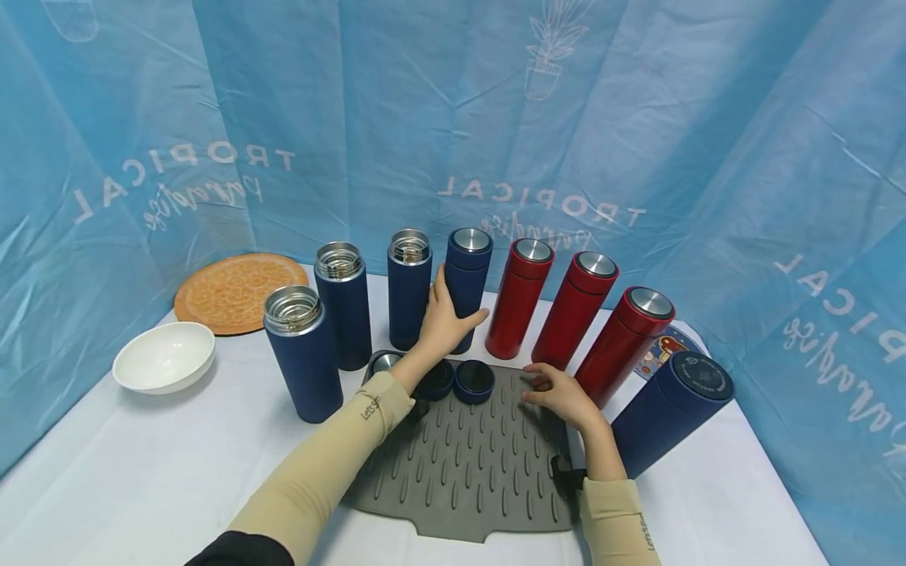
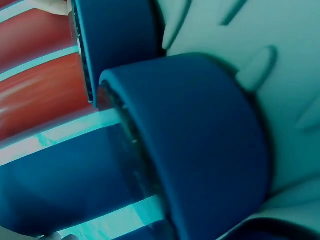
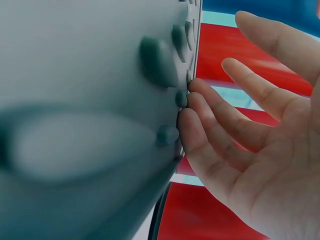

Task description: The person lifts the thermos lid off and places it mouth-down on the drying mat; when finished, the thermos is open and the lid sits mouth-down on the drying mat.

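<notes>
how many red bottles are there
3, in a row: the left red bottle beside the capped blue bottle, then the middle red bottle and the right red bottle; none seem hidden.

A light blue curtain (image 1: 453,118) with creases and vertical folds hangs behind a white table (image 1: 205,448) and down both its sides, printed in white with a potted plant (image 1: 543,69) and mirrored lettering (image 1: 540,196) reading "TROPICAL paradise"; bright light leaves a soft sheen on the folds
</notes>
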### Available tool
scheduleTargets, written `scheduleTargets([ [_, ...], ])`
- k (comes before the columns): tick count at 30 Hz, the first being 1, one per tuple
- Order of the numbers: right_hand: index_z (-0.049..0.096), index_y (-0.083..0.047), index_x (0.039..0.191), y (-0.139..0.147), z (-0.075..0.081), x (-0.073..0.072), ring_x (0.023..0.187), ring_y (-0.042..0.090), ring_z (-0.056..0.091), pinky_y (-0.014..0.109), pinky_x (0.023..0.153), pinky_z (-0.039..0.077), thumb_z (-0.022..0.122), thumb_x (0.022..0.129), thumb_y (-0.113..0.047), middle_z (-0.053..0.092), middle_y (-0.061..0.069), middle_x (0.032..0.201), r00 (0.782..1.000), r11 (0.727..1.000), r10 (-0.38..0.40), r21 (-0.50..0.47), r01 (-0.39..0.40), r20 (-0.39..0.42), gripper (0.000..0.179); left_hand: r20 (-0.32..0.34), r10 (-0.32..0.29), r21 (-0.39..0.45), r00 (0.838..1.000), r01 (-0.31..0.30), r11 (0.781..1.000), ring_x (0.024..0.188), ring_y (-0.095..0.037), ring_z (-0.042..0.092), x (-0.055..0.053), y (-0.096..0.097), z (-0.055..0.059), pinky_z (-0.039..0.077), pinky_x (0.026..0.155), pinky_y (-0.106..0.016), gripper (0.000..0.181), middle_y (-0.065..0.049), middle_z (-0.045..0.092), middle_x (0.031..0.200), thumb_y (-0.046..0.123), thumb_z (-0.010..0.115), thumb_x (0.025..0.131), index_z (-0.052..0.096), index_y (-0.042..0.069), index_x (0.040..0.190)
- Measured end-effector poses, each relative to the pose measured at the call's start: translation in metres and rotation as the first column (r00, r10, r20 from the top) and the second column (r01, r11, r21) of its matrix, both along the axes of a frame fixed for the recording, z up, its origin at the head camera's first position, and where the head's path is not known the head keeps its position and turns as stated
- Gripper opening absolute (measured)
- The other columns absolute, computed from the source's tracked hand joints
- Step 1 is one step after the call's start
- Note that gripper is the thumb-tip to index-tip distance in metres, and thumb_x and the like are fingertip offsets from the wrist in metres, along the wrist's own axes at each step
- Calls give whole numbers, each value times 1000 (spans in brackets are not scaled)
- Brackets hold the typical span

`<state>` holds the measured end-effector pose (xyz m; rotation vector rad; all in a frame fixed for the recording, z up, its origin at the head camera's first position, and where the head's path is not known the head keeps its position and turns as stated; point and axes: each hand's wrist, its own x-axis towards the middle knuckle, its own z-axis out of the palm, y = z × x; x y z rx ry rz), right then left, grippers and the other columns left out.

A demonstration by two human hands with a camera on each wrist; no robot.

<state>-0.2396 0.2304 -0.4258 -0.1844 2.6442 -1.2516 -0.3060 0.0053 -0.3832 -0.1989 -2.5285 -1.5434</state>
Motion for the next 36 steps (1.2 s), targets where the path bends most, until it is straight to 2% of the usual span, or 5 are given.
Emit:
scheduleTargets([
  [8, 52, -3, 127, -1, 0, 0, 105, 31, 54, 43, 81, 49, 67, 83, -14, 57, 19, 116, 1000, 1000, 0, 20, 0, -3, 47, -23, 45, 24, 999, -45, 999, 133, -37, 28, -8, 5, 4, 30, 103, -52, 100, -19, 19, 149, 34, 70, 80, -1, 14, 148],
  [15, 52, -3, 126, -1, -1, 1, 105, 31, 54, 43, 81, 49, 67, 83, -14, 57, 19, 116, 1000, 1000, 0, 23, 0, -1, 47, -30, 77, 2, 997, -77, 997, 129, -36, 36, -12, 6, 3, 33, 102, -50, 94, -18, 26, 147, 30, 69, 83, 3, 12, 148],
  [24, 52, -3, 127, -1, 0, 0, 105, 31, 54, 43, 82, 49, 66, 84, -14, 56, 19, 117, 1000, 1000, 3, 9, -3, 1, 46, -50, 69, -8, 996, -70, 998, 128, -37, 37, -9, 4, 3, 33, 102, -49, 91, -18, 25, 147, 31, 68, 84, 6, 12, 147],
  [32, 52, -2, 127, -1, 1, 0, 105, 31, 54, 43, 82, 49, 66, 84, -14, 56, 20, 117, 1000, 1000, 1, 12, -1, 4, 47, -94, 58, -22, 994, -60, 998, 123, -38, 42, -4, 1, 2, 36, 99, -51, 91, -18, 31, 144, 32, 71, 81, 10, 13, 146],
  [36, 52, -3, 127, -2, 1, 0, 105, 30, 54, 43, 82, 49, 66, 84, -14, 56, 20, 117, 1000, 1000, 0, 9, 0, 7, 46, -93, 48, -27, 994, -51, 998, 123, -37, 42, 0, -1, 3, 36, 99, -51, 91, -17, 32, 144, 31, 72, 80, 11, 14, 146],
])
